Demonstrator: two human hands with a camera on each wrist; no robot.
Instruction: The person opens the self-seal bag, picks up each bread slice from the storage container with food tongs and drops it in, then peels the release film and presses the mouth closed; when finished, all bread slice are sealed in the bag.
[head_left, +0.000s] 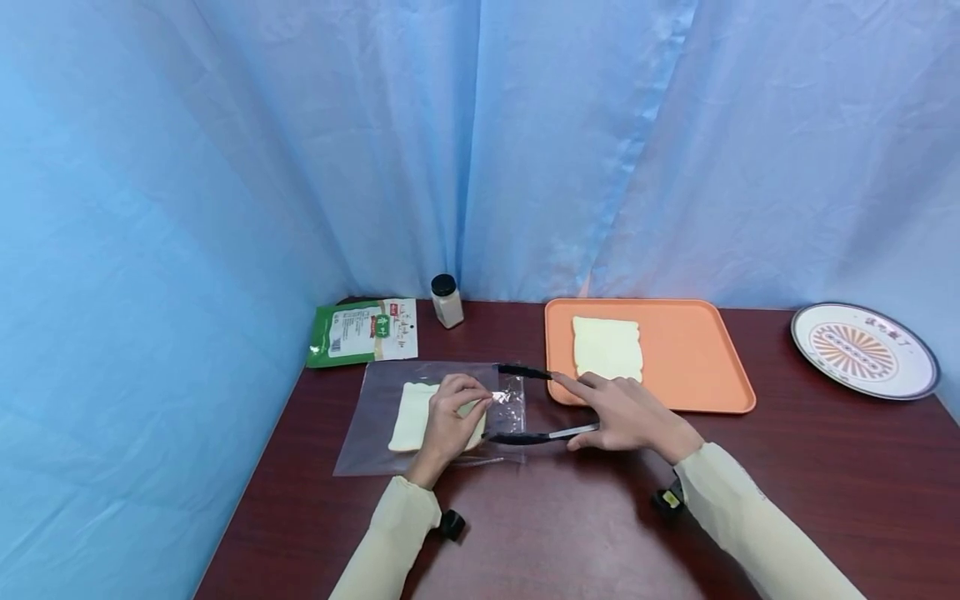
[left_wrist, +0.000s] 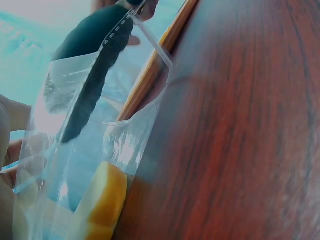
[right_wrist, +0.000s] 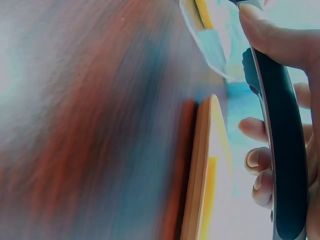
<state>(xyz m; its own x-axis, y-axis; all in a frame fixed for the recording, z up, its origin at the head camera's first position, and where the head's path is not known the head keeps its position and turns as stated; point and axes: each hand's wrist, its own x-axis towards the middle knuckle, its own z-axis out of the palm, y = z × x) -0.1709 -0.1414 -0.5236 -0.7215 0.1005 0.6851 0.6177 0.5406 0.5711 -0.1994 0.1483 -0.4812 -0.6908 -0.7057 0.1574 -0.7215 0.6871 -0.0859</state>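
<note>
My left hand (head_left: 448,421) pinches the clear plastic bag (head_left: 378,417) near its right end, thumb and forefinger together. Inside the bag lies a slice of bread (head_left: 408,418), partly covered by that hand; its crust (left_wrist: 107,200) shows through the film in the left wrist view. My right hand (head_left: 626,410) holds black-ended tongs (head_left: 517,438), the thumb along one arm and the fingers at the other. The tongs are spread wide, their black tips (left_wrist: 95,90) at the bag's right end. In the right wrist view, the dark handle (right_wrist: 282,150) lies along the palm.
Behind the right hand, an orange tray (head_left: 693,358) carries another bread slice (head_left: 606,346). A green and white packet (head_left: 360,333) and a black-capped jar (head_left: 447,302) stand at the back left. A patterned plate (head_left: 862,350) lies far right. Blue curtains (head_left: 540,150) hang behind the table.
</note>
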